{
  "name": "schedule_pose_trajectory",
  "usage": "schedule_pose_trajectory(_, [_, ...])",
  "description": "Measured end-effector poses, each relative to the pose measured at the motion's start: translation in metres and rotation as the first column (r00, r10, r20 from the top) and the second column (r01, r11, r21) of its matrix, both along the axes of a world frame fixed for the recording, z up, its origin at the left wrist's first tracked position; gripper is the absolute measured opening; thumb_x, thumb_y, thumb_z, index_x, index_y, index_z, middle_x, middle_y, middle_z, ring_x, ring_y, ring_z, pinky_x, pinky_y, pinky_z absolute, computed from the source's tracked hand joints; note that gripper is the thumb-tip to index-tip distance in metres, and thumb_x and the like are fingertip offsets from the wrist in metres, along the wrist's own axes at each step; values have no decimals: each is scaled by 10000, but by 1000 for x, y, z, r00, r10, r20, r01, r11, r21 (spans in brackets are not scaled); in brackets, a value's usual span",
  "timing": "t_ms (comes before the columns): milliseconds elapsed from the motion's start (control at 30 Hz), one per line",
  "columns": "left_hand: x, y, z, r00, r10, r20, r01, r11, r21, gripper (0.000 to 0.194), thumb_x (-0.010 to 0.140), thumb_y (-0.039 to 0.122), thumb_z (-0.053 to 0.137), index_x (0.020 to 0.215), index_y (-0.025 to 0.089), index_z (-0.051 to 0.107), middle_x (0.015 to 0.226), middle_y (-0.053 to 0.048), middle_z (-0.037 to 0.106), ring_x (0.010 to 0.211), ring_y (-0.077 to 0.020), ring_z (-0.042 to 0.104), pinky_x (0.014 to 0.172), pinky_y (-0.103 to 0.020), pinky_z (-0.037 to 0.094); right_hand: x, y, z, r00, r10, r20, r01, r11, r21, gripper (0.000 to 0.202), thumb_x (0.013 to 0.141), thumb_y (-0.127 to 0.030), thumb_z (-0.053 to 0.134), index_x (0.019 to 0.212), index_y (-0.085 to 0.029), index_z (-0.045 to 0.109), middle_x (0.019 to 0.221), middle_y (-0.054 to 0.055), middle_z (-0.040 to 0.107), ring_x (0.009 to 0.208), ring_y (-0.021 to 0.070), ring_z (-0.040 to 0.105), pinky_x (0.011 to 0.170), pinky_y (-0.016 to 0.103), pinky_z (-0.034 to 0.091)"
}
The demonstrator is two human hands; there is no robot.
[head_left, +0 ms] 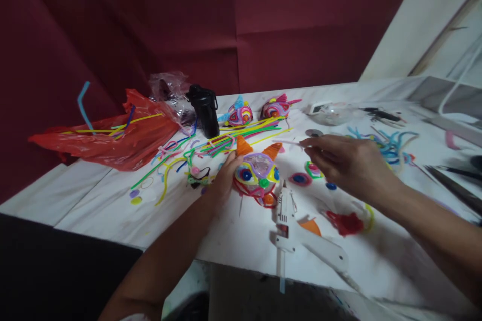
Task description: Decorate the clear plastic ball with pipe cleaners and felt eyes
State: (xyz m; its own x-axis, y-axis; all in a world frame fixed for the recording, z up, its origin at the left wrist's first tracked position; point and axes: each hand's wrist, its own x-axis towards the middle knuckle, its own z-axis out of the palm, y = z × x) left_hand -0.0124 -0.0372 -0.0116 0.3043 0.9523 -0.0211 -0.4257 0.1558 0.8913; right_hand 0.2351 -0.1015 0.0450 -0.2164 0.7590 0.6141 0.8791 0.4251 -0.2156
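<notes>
A colourful animal-face craft [258, 170] made of pipe cleaners, with orange ears and blue eyes, is on the white table. My left hand [226, 174] is closed around its left side, and the fingers are partly hidden behind it. Right of the craft, my right hand [344, 163] pinches a thin pale lilac pipe cleaner [286, 142], whose free end points toward the orange ear. Just in front of the craft lies a white hot glue gun [286, 218], with a clear glue stick poking out of its back end. Small blue-and-pink coiled pieces [300, 178] lie beneath my right hand.
Loose pipe cleaners [211, 149] spread across the table near a black bottle [204, 113] and a red plastic bag [143, 148]. Two similar crafts [241, 114] stand at the back. Dark scissors-like tools [454, 185] and blue pipe cleaners [393, 144] lie at the right.
</notes>
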Motion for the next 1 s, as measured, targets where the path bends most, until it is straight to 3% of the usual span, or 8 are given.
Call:
schedule_pose_trajectory(167, [-1,2,4,998,-32,-51,33,999,8,358,772,300,719,1117,214,675,986,-28,747,1020,-249,676,907,-339,515,27,-27,-19,965,-72,253,91,994,-64,340,987,-260,427,1058,-132,734,1059,188,739,965,305,671,834,467,528])
schedule_pose_trajectory(267, [-7,6,0,997,-57,-42,56,998,-31,339,780,290,737,1103,213,669,949,-16,743,933,-220,694,815,-292,529,8,-63,-30,975,121,187,-79,972,-219,328,990,-240,410,1032,-159,725,990,139,748,908,229,690,792,364,572])
schedule_pose_trajectory(333, [-12,9,-3,996,-80,-46,77,995,-57,331,774,293,756,1083,211,667,956,-15,744,914,-211,697,779,-273,532,-10,-86,-38,942,265,207,-181,919,-350,252,934,-327,543,1033,-179,721,977,118,746,838,232,699,730,366,602])
schedule_pose_trajectory(433, [-18,14,-7,988,-133,-74,126,988,-85,314,767,331,770,1036,206,665,985,-24,748,945,-230,698,779,-291,537,-29,-104,-53,886,240,396,-162,962,-221,386,791,-205,651,1166,-124,691,1028,138,758,878,297,712,760,433,626])
schedule_pose_trajectory(533, [-24,18,-8,973,-191,-127,179,979,-100,356,765,413,768,1035,208,657,1042,-37,746,1046,-273,682,860,-352,532,-34,-104,-66,834,157,529,-140,988,-72,477,704,-40,576,1165,-75,693,1078,173,755,886,305,719,774,425,634])
schedule_pose_trajectory(733, [-30,19,-8,915,-353,-193,365,931,28,477,815,496,682,1206,229,629,1109,-44,742,1174,-324,634,985,-443,486,-40,-95,-67,837,121,534,-61,990,-128,443,671,-48,538,1070,-71,730,983,190,751,796,303,713,667,418,642])
schedule_pose_trajectory(867, [-28,23,-13,918,-361,-166,376,924,68,467,843,531,610,1181,212,658,1105,-69,747,1189,-310,628,1014,-457,474,-37,-96,-64,860,166,482,-94,981,-170,449,680,-44,477,1055,-102,715,962,169,745,752,252,713,636,350,637])
schedule_pose_trajectory(1000, [-27,29,-17,908,-386,-161,402,912,84,487,821,540,629,1171,204,672,1109,-80,749,1184,-312,632,1019,-458,473,-12,-101,-73,911,171,376,-119,980,-158,454,713,-110,467,1118,-184,660,1076,143,731,866,277,740,635,349,647])
